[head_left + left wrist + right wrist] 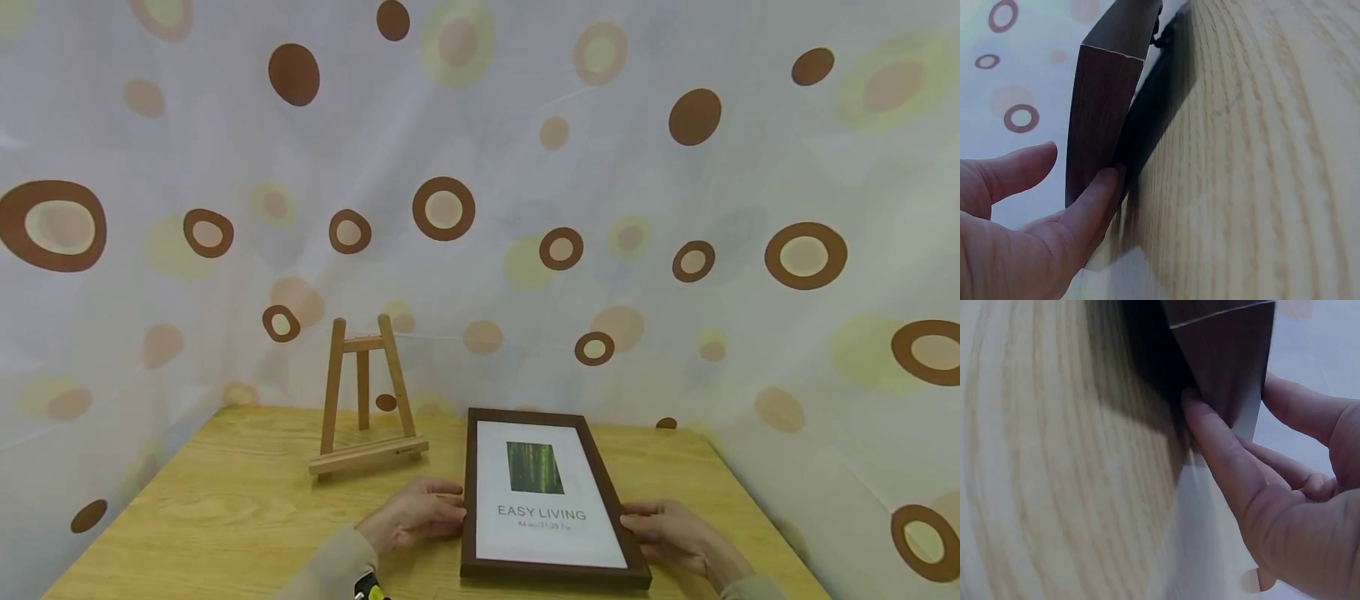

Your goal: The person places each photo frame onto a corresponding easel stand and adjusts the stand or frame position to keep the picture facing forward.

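The frame (555,571), lower middle, is finished in smooth, dark wood grain. Smooth wood is seen in the easel (369,456), centre left, grained wood in the table (225,500), faintly glossy sheeting (510,150) above.

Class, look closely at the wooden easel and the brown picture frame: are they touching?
Apart. The head view shows a strip of tabletop between the easel and the left edge of the picture frame.

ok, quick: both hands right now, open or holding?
Left hand: open, touching the side of the picture frame, thumb apart from it.
Right hand: closed, pinching the picture frame's opposite edge.
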`<state>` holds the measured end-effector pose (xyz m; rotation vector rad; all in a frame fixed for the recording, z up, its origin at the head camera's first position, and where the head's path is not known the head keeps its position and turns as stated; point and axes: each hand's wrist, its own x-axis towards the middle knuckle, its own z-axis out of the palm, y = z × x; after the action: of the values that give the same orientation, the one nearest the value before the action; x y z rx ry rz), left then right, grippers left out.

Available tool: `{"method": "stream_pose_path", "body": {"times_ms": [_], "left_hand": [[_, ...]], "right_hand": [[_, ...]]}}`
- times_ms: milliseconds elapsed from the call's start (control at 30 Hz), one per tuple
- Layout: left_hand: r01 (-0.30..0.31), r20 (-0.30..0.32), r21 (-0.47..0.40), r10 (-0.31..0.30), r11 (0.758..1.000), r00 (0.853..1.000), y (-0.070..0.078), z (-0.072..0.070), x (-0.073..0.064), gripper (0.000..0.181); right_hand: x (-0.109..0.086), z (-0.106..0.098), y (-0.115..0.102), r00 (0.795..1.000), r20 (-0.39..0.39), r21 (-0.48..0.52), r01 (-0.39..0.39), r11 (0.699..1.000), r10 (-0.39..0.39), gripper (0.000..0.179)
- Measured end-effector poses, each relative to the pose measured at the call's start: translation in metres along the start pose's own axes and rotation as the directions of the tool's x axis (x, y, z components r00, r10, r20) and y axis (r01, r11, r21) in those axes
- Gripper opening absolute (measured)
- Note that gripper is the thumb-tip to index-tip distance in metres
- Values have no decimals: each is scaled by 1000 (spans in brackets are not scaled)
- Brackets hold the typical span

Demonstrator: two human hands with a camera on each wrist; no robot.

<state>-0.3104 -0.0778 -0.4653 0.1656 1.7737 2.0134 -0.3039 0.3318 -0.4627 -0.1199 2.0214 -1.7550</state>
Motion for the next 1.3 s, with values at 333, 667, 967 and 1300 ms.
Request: {"method": "stream_pose_path", "body": {"times_ms": [333,667,967,1300], "left_hand": [[49,44,24,-50,999,998,-1,2,-3,58],[81,74,-43,-78,996,994,-3,-1,-4,63],[78,115,-34,-73,996,991,-5,-4,-9,57],[61,155,-73,-49,996,987,-4,-11,-14,74]], "right_hand": [[1,1,5,992,117,123,-57,991,42,76],[-2,-2,5,961,277,198,-59,979,2,87],[3,7,9,965,259,227,-28,973,-33,86],[7,16,3,947,287,244,77,967,-148,78]]}}
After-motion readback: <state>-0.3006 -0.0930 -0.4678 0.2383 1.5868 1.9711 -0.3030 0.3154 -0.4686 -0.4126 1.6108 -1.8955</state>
